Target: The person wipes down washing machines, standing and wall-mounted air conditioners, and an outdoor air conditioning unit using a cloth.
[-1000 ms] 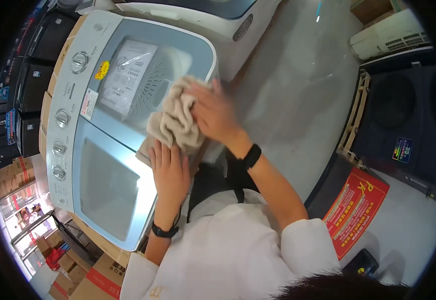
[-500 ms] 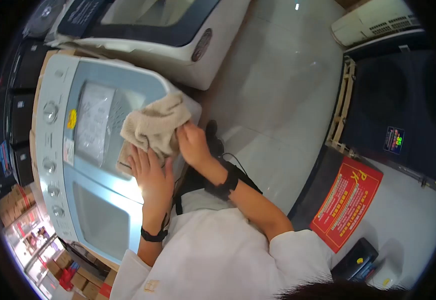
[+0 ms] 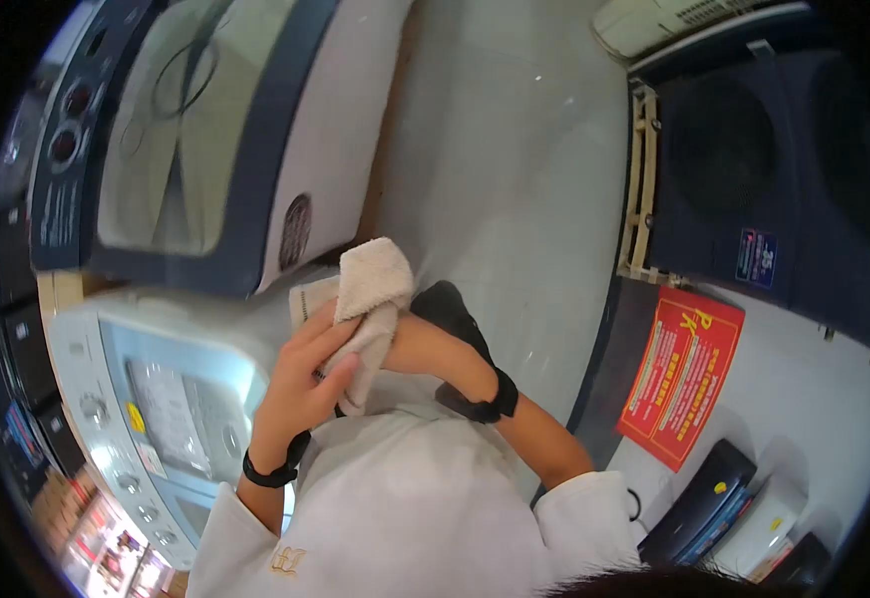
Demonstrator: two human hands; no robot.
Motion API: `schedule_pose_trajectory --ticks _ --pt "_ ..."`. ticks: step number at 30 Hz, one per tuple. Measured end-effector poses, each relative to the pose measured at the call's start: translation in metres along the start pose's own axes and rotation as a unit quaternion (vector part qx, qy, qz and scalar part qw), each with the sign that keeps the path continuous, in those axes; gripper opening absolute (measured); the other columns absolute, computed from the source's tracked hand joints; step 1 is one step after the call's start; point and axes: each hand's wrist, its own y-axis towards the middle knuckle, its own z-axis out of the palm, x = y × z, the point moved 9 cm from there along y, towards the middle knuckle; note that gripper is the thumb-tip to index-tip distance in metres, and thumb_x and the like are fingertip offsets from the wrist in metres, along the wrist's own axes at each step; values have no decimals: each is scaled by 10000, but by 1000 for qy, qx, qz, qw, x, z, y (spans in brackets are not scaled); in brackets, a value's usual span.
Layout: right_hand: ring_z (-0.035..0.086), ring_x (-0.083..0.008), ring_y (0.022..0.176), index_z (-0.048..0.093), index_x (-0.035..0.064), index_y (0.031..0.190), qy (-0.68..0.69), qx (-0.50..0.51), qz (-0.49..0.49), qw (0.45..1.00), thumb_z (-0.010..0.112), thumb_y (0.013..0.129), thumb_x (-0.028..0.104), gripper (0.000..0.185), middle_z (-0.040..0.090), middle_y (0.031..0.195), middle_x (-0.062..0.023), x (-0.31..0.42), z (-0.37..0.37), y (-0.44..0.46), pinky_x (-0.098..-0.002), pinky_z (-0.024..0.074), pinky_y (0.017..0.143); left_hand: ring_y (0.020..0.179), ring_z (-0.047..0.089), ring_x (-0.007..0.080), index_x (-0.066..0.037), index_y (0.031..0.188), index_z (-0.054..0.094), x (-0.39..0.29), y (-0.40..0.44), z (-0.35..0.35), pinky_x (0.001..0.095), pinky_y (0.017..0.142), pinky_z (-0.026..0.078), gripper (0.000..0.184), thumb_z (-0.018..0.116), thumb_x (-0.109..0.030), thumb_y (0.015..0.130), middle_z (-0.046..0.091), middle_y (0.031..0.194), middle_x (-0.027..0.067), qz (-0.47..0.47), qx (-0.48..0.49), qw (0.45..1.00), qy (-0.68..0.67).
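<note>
A beige cloth (image 3: pixel 375 279) is bunched between my two hands, close in front of my body. My left hand (image 3: pixel 305 374) lies against its left side, with fingers closed on it. My right hand (image 3: pixel 400 344) is at the cloth's right side; its fingers are mostly hidden under the fabric. Left of my hands is the light blue and white washing machine (image 3: pixel 245 329), with a plastic-wrapped paper (image 3: pixel 171 414) and a yellow sticker (image 3: pixel 136 417) on its top. The dark-framed washing machine (image 3: pixel 255 149) stands just beyond my hands.
Grey tiled floor (image 3: pixel 505 149) runs ahead. At the right are a dark appliance (image 3: pixel 774 189) in a wooden frame (image 3: pixel 642 179), a red sign (image 3: pixel 682 379) and dark devices (image 3: pixel 699 503) on a white surface. Boxes (image 3: pixel 61 503) stand at the lower left.
The view has shifted toward the dark-framed machine. My hands and the cloth have come off the light blue machine's top and closer to my body, and the cloth is more folded.
</note>
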Motion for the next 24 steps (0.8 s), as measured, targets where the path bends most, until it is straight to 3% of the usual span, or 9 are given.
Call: schedule_pose_trajectory --ticks 4,7,11,14,15,17,18,21,24 --pt "706 -325 1010 673 15 1161 85 -107 131 982 688 876 100 298 718 1132 -174 5 -133 -20 -393 552 890 1069 671 324 71 1126 685 -39 92 7 357 922 497 286 583 -108 928 688 1212 216 28 34 997 -62" --pt "718 -334 952 675 13 1146 91 -268 202 937 671 855 29 292 710 1103 -187 -6 -232 -44 -387 556 865 1002 683 283 92 1060 686 -65 158 14 344 870 506 262 562 -112 955 711 1141 217 85 -42 995 -37" --pt "685 -376 1056 675 2 1163 -12 -197 78 977 653 823 -28 342 694 1087 -211 8 -315 -35 -421 549 875 1043 660 246 78 1092 686 -96 268 62 344 925 487 304 540 -176 1008 699 1208 178 109 -84 989 -55" --pt "651 -398 1091 680 4 1147 -61 -254 -83 962 647 810 -49 343 673 1136 -213 47 -392 -12 -433 545 869 1091 646 235 79 1190 662 -91 346 97 345 964 480 371 511 -220 1030 675 1254 167 33 -112 981 -156" --pt "636 -421 1111 678 -5 1141 -93 -289 -100 948 650 800 -57 346 646 1208 -223 45 -427 -9 -434 546 891 1095 647 250 84 1198 663 -104 378 109 349 962 481 361 498 -183 1022 676 1227 187 16 -112 969 -221" --pt "631 -431 1140 676 -12 1141 13 -311 18 950 670 793 -33 349 644 1234 -232 3 -498 4 -439 540 930 1130 638 273 92 1220 662 -121 429 132 361 975 476 379 479 -166 1011 665 1242 211 11 -121 932 -342" --pt "629 -436 1154 675 -16 1141 69 -315 77 943 679 790 -21 352 643 1247 -236 -17 -522 8 -442 536 950 1136 637 280 90 1223 661 -143 450 137 364 980 475 377 480 -160 1006 661 1252 218 59 -120 952 -274" --pt "648 -397 1150 667 -22 1156 0 -289 1 957 749 787 99 397 671 1199 -223 0 -569 30 -444 524 961 1151 640 316 85 1236 656 -208 515 141 374 1002 470 368 488 -123 982 644 1290 247 173 -98 975 -103" --pt "681 -394 1079 660 -29 1197 -20 -312 -14 950 770 791 130 450 671 1207 -228 0 -640 59 -421 539 920 1155 638 329 82 1238 656 -216 581 135 376 1006 469 362 485 -99 976 641 1293 252 153 -116 980 -59"
